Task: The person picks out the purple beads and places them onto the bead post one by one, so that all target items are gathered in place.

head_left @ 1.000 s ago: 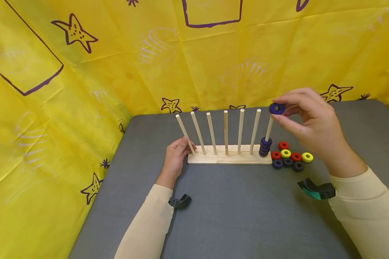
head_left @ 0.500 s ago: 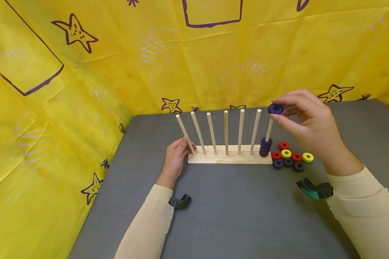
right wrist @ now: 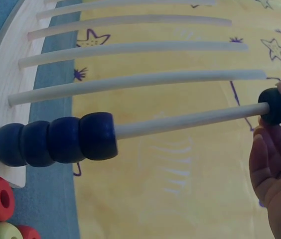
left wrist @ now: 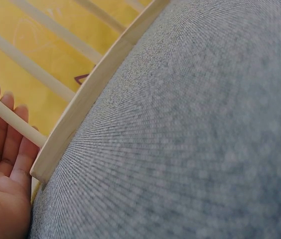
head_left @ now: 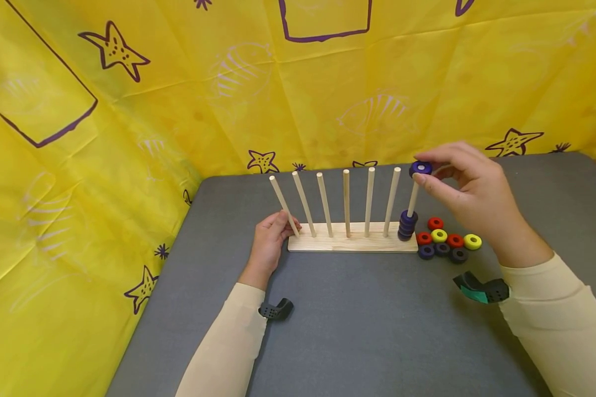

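Note:
A wooden peg stand (head_left: 347, 242) carries a row of several upright pegs. At its left end my left hand (head_left: 270, 238) holds the outermost peg, thumb on the near side. In the left wrist view the fingers (left wrist: 12, 144) lie behind that peg, beside the board's end. My right hand (head_left: 474, 184) pinches a dark blue ring (right wrist: 275, 106) between thumb and fingers at the top of the rightmost peg (right wrist: 190, 119). The peg's tip shows in the ring's hole. Several dark blue rings (right wrist: 98, 136) sit stacked at the bottom of the same peg.
Loose red, yellow and dark rings lie right of the stand, among them a yellow ring (head_left: 472, 241), a red ring (head_left: 435, 223) and a dark ring (head_left: 458, 255). Behind the grey table (head_left: 338, 331) hangs a yellow patterned cloth (head_left: 179, 82).
My right hand has moved slightly left and down, bringing the held ring onto the tip of the rightmost peg. My left hand and the stand stay almost still.

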